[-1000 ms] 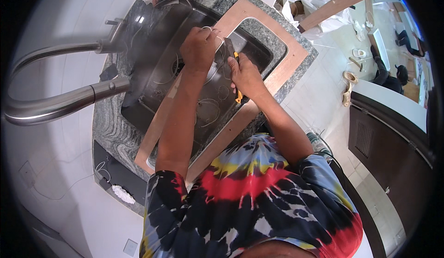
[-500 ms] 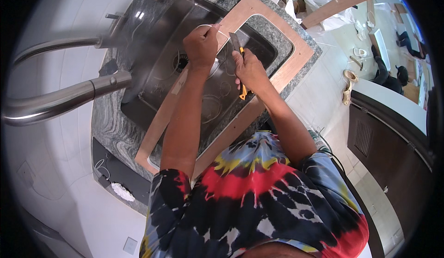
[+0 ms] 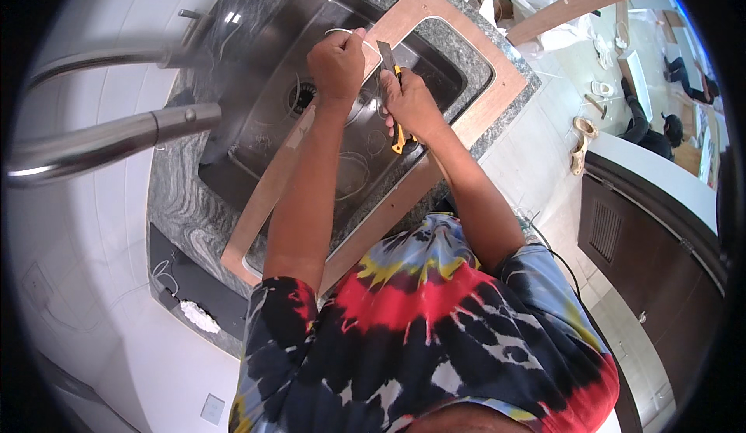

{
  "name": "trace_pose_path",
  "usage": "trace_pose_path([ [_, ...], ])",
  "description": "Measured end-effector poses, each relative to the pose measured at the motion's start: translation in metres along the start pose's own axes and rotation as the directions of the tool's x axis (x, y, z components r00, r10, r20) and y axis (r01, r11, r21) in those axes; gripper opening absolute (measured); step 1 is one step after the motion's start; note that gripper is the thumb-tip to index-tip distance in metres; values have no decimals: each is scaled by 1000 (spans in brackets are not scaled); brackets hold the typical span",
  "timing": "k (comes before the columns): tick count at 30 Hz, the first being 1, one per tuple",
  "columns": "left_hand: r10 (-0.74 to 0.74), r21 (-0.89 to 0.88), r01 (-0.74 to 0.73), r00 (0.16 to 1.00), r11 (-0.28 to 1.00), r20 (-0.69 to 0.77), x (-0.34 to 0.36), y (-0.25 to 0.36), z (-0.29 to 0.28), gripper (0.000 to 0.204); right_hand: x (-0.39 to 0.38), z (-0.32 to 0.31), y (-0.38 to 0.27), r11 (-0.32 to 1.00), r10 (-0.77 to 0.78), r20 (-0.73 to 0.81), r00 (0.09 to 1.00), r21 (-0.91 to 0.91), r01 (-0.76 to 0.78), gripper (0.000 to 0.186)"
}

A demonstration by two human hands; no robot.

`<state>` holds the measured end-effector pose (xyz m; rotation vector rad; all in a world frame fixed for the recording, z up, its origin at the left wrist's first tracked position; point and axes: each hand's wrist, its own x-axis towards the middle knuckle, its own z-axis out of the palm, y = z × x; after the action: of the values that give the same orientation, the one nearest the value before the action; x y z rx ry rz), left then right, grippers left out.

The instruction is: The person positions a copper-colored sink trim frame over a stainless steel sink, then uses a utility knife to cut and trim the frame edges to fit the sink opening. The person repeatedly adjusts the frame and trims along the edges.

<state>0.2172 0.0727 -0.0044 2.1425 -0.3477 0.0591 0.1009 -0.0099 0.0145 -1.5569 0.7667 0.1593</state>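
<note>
A flat wooden frame [image 3: 489, 126] with a round-cornered opening lies across the stone counter and over the dark metal sink [image 3: 256, 134]. Thin white edging lines part of its inner edge. My left hand [image 3: 336, 68] is closed at the frame's far left side, pinching a thin white strip [image 3: 336, 31] that curves out above the fingers. My right hand [image 3: 412, 103] grips a yellow and black utility knife [image 3: 399, 139]. Its blade [image 3: 384, 52] is out and points up toward the frame's inner edge, close to the left hand. Whether the blade touches the strip, I cannot tell.
A large metal faucet [image 3: 116, 144] juts in from the left. White cord-like offcuts [image 3: 353, 177] lie in the sink. To the right, a wooden board [image 3: 583, 6] slants above the floor, with clogs [image 3: 581, 146] and a hammer [image 3: 596, 107] below. Another person [image 3: 660, 138] is farther off.
My right hand has moved slightly left and up with the knife, bringing the blade nearer the left hand. The left hand has risen slightly, still closed on the strip.
</note>
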Motion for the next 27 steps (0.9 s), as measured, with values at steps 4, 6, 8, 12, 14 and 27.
trace_pose_path([
  [4,-11,-2,11,1000,1000,-8,-4,0,-1,27,-14,-4,-5,998,6,-39,999,-69,-9,38],
  [6,9,0,-9,999,1000,-51,-3,-2,2,27,-21,-5,-4,997,16,-49,999,-71,-20,37],
  [8,-2,-26,0,998,1000,-62,-4,-4,2,26,-25,-6,-3,998,31,-43,999,-61,-34,36],
  [12,-50,-36,50,999,998,-6,-3,-3,1,25,-26,0,-2,995,19,-38,999,-96,-23,35],
  [14,-63,-32,63,998,997,-3,-3,-3,0,25,-26,2,2,997,9,-58,998,-77,-13,35],
  [27,-40,-29,39,998,999,-37,3,-9,-2,27,-11,7,5,997,-50,-25,998,-68,48,40],
])
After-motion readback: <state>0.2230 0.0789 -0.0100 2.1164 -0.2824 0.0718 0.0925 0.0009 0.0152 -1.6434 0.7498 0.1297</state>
